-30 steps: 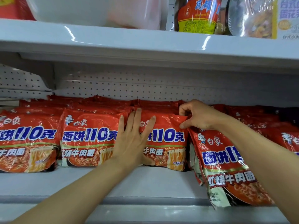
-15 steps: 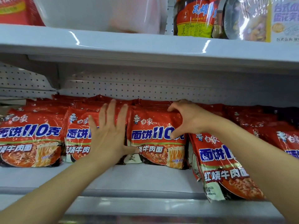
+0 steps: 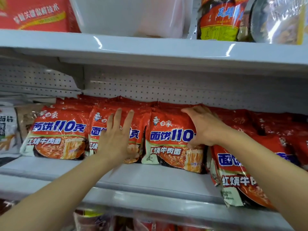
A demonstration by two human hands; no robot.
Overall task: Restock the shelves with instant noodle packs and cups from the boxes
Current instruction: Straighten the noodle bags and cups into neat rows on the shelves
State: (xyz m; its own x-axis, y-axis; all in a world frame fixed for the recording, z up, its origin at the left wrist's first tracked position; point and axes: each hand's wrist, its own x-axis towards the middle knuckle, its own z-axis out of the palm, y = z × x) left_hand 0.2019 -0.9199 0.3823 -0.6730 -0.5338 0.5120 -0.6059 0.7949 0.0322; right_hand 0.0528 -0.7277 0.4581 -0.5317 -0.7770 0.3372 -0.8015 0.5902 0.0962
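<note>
left hand [image 3: 116, 139]: flat on the middle noodle pack [image 3: 135, 130], fingers spread
right hand [image 3: 202, 127]: gripping the next pack's [image 3: 170, 140] right edge
shelf [image 3: 150, 179]: red packs lined up in rows

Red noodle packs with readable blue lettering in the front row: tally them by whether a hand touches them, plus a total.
Touched: 2, second pack under left hand, third pack gripped by right hand.
Untouched: 2, leftmost pack, rightmost pack.
Total: 4
</note>
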